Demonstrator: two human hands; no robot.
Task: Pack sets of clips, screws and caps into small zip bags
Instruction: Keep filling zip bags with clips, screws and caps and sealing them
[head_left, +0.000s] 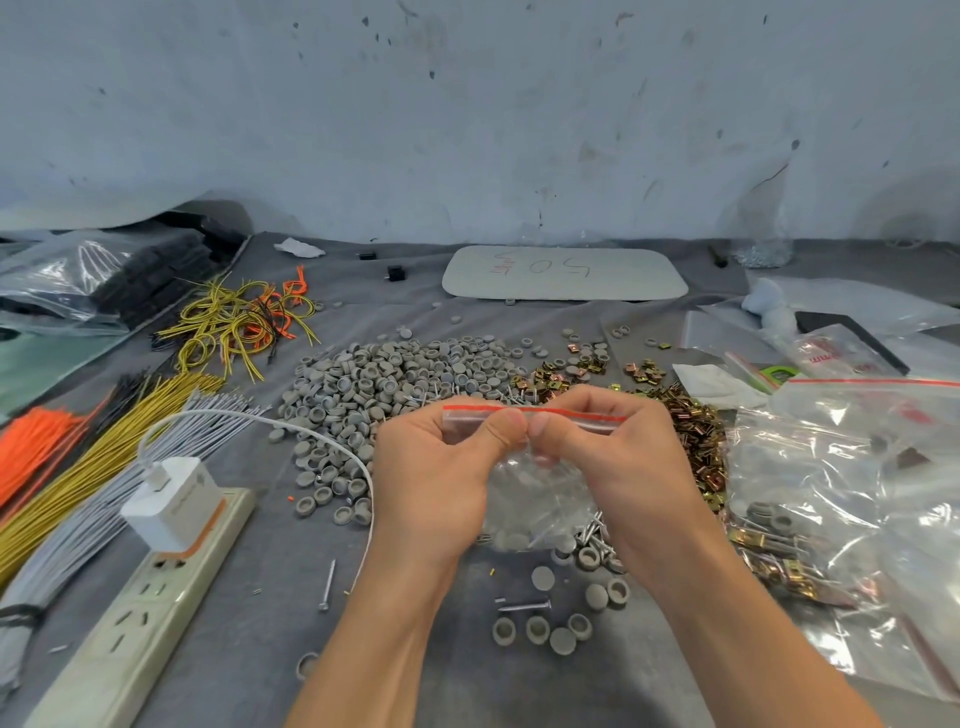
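A small clear zip bag (535, 493) with a red strip along its top hangs between both hands above the table. My left hand (441, 467) and my right hand (608, 457) each pinch the bag's zip edge, thumbs meeting at the middle. Grey caps and silver screws show through the bag's lower part. A big heap of grey caps (374, 389) lies behind my hands. Brass clips (691, 431) are piled to the right. Loose screws (597, 530) and caps lie under the bag.
A white power strip (130, 623) with a charger (174, 501) and cable lies at the left front. Bundles of orange, yellow and grey wires (78, 467) spread at the left. Larger zip bags (841, 493), some filled, lie at the right. A white board (566, 273) sits at the back.
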